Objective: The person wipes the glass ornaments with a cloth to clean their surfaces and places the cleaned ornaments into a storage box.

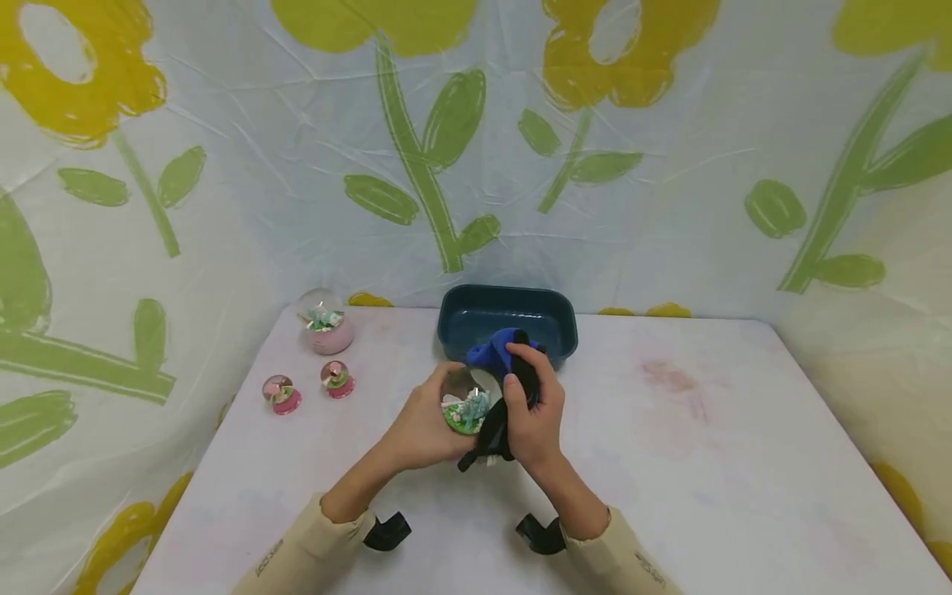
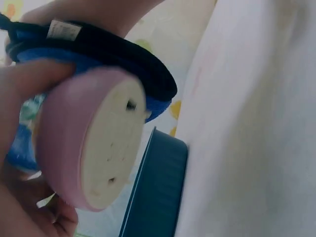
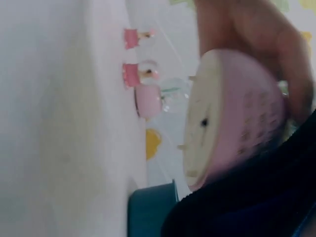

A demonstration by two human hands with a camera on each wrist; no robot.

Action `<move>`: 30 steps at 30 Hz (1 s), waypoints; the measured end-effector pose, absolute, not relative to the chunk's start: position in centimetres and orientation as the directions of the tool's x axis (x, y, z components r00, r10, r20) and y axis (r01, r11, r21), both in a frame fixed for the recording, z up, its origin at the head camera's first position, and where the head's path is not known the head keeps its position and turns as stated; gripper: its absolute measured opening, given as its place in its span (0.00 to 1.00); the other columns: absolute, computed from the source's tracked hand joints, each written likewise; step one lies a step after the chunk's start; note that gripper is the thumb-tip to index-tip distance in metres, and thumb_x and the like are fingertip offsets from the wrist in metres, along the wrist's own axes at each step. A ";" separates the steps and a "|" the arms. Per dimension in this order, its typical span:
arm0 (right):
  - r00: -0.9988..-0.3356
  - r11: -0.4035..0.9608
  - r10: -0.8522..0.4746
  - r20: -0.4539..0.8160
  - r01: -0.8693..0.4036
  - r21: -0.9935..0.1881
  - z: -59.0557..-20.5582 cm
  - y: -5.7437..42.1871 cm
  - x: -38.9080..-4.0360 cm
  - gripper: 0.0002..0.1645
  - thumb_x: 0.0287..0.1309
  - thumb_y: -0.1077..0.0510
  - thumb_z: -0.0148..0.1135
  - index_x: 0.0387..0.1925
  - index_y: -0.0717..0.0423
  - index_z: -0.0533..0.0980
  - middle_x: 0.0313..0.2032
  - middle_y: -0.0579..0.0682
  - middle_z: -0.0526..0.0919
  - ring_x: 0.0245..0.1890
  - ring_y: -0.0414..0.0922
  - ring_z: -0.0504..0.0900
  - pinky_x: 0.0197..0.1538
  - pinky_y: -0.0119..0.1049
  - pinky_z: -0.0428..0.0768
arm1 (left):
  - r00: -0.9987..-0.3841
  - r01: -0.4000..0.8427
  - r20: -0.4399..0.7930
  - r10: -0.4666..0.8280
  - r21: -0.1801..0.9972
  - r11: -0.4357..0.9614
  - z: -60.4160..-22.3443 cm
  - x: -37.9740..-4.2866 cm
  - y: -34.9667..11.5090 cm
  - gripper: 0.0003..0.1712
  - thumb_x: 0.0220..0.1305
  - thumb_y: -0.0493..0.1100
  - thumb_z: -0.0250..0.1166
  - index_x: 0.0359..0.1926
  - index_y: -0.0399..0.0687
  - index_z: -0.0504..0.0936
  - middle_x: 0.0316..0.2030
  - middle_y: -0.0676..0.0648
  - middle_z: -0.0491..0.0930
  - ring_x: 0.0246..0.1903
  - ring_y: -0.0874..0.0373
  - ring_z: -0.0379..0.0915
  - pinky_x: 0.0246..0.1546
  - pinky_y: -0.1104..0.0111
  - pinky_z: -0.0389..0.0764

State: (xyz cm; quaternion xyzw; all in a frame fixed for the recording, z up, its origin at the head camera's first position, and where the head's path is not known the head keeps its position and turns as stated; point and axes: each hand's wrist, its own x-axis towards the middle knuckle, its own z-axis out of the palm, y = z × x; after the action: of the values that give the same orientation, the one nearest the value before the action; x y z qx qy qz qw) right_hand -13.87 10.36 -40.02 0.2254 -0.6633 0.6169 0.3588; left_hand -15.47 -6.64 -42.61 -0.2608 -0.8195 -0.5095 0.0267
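Observation:
My left hand grips a snow globe near the middle of the table, its glass dome tilted up toward the head camera. In the left wrist view its pink base is turned sideways, so the cream underside shows. My right hand holds a blue cloth with black edging and presses it against the globe's right side. A white label is sewn on the edging. The cloth covers part of the dome and base.
Behind the hands stands a dark teal tray. To the left are a larger snow globe on a pink base and two small pink-based ones. A flowered curtain hangs behind the table. Black curved pieces sit at both sleeves.

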 end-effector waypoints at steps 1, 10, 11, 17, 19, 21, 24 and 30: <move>-0.652 0.146 0.166 0.740 -0.726 -0.672 -39.6 10.5 -13.6 0.22 0.54 0.68 0.49 0.52 0.72 0.72 0.49 0.68 0.77 0.48 0.48 0.74 0.52 0.33 0.73 | -0.869 0.454 0.320 0.378 0.819 0.350 -42.6 -15.5 -6.6 0.51 0.37 0.48 0.82 0.62 0.47 0.65 0.45 0.53 0.79 0.44 0.60 0.76 0.43 0.63 0.79; -0.741 0.146 0.301 0.600 -0.586 -0.797 -39.2 11.9 -12.9 0.21 0.64 0.67 0.47 0.57 0.69 0.69 0.52 0.66 0.73 0.49 0.55 0.74 0.51 0.32 0.74 | -0.921 0.380 0.349 0.175 0.904 0.194 -41.9 -16.6 -6.8 0.50 0.36 0.48 0.84 0.62 0.54 0.67 0.53 0.53 0.74 0.53 0.56 0.69 0.51 0.54 0.75; -0.751 0.138 0.303 0.587 -0.575 -0.806 -39.8 12.0 -13.1 0.21 0.66 0.66 0.47 0.58 0.67 0.70 0.53 0.63 0.73 0.50 0.54 0.74 0.52 0.32 0.74 | -0.928 0.363 0.339 0.153 0.916 0.169 -41.8 -16.7 -6.7 0.49 0.38 0.48 0.83 0.62 0.53 0.68 0.54 0.52 0.73 0.54 0.54 0.69 0.51 0.54 0.75; -0.759 0.060 0.300 0.578 -0.590 -0.805 -42.2 10.9 -13.6 0.21 0.70 0.61 0.44 0.61 0.61 0.68 0.58 0.58 0.71 0.56 0.52 0.71 0.57 0.36 0.73 | -0.972 0.187 0.210 0.104 0.962 -0.197 -41.6 -16.8 -5.4 0.48 0.48 0.37 0.76 0.68 0.51 0.60 0.60 0.42 0.64 0.55 0.45 0.67 0.41 0.53 0.81; -0.738 0.032 0.302 0.604 -0.625 -0.780 -42.3 10.2 -13.6 0.22 0.69 0.60 0.44 0.61 0.63 0.68 0.57 0.59 0.70 0.55 0.53 0.70 0.56 0.37 0.73 | -0.982 0.085 0.139 0.132 0.933 -0.349 -41.5 -16.4 -4.9 0.47 0.52 0.35 0.73 0.68 0.50 0.57 0.60 0.39 0.63 0.52 0.45 0.70 0.37 0.53 0.82; -0.725 0.015 0.308 0.616 -0.643 -0.765 -42.2 9.8 -13.7 0.23 0.67 0.60 0.44 0.60 0.65 0.67 0.56 0.59 0.71 0.54 0.53 0.70 0.55 0.38 0.72 | -0.977 -0.019 0.086 0.197 0.878 -0.477 -41.7 -16.0 -4.5 0.42 0.58 0.37 0.68 0.68 0.50 0.55 0.60 0.38 0.63 0.51 0.45 0.72 0.39 0.52 0.82; -0.731 -0.008 0.303 0.612 -0.644 -0.765 -42.0 10.3 -14.0 0.23 0.65 0.59 0.44 0.58 0.66 0.69 0.55 0.59 0.72 0.54 0.53 0.70 0.54 0.39 0.71 | -0.948 -0.115 0.059 0.313 0.853 -0.510 -42.0 -15.6 -4.9 0.35 0.63 0.41 0.63 0.63 0.49 0.53 0.60 0.38 0.63 0.51 0.48 0.73 0.44 0.51 0.80; -0.789 -0.071 0.170 0.590 -0.607 -0.792 -41.4 12.3 -14.6 0.21 0.64 0.61 0.44 0.54 0.66 0.72 0.53 0.55 0.76 0.53 0.51 0.70 0.54 0.39 0.70 | -0.882 0.009 0.119 0.455 0.971 -0.237 -42.3 -16.5 -7.1 0.38 0.56 0.47 0.70 0.60 0.43 0.59 0.54 0.39 0.68 0.44 0.49 0.75 0.38 0.53 0.82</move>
State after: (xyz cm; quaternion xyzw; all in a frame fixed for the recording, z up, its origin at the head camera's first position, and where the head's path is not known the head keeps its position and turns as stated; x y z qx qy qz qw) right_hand -14.58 12.32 -41.39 0.1748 -0.6243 0.7106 0.2735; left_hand -16.48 -7.05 -42.28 -0.1932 -0.6000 -0.7624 -0.1465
